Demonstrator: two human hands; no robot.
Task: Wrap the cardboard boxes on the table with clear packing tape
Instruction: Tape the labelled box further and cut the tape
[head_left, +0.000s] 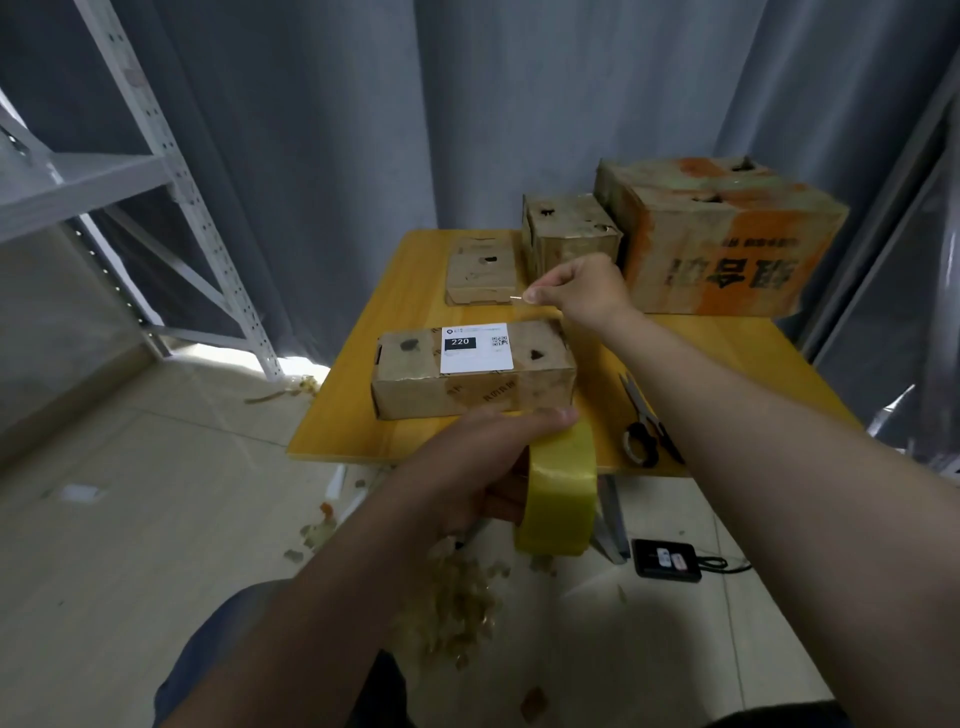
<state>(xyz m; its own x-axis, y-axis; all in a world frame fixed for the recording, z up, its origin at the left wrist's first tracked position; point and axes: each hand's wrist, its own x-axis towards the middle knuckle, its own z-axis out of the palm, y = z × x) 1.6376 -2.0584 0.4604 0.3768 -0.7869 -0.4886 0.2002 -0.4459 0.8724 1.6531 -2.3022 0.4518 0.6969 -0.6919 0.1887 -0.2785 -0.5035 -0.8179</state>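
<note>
A long cardboard box (415, 387) with a white "220" label lies near the front of the yellow table (727, 353). My left hand (467, 467) grips a yellowish roll of clear packing tape (561, 488) just in front of the table's front edge. My right hand (582, 291) is raised above and behind that box, pinching the free end of the tape. The pulled strip (566, 343) stretches from the roll over the box's right end. Three more boxes stand further back: a small flat one (480, 273), a cube-shaped one (566, 234) and a large orange-marked one (727, 239).
Scissors (644, 421) lie on the table's right front. A grey metal shelf rack (171, 171) stands at the left. Tape scraps (457, 597) litter the tiled floor below, and a black device with a cord (667, 558) lies on the floor at right. Grey curtains hang behind.
</note>
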